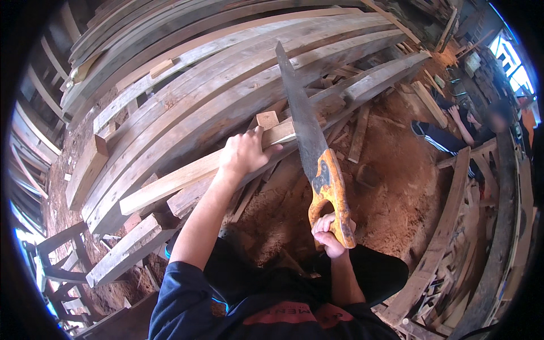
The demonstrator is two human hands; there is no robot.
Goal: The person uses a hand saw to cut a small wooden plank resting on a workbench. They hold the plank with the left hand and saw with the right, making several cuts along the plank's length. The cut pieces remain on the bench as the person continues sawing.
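Observation:
My right hand (pixel 333 233) is wrapped round the worn yellow handle of a handsaw (pixel 303 124). Its long grey blade points away from me and crosses a pale squared wooden bar (pixel 175 182) near that bar's far right part. On top of the bar, left of the blade, my left hand (pixel 245 152) presses down, with fingers curled over the far side and the thumb toward the saw. Whether the teeth are in the wood is hard to make out. A short wood block (pixel 265 119) sits just beyond my left hand.
Long heavy beams (pixel 209 102) lie stacked beyond the bar. A short thick timber (pixel 136 249) juts out at the lower left. Reddish sawdust covers the ground (pixel 391 181). More planks (pixel 442 238) are piled on the right, where another person (pixel 453 127) sits.

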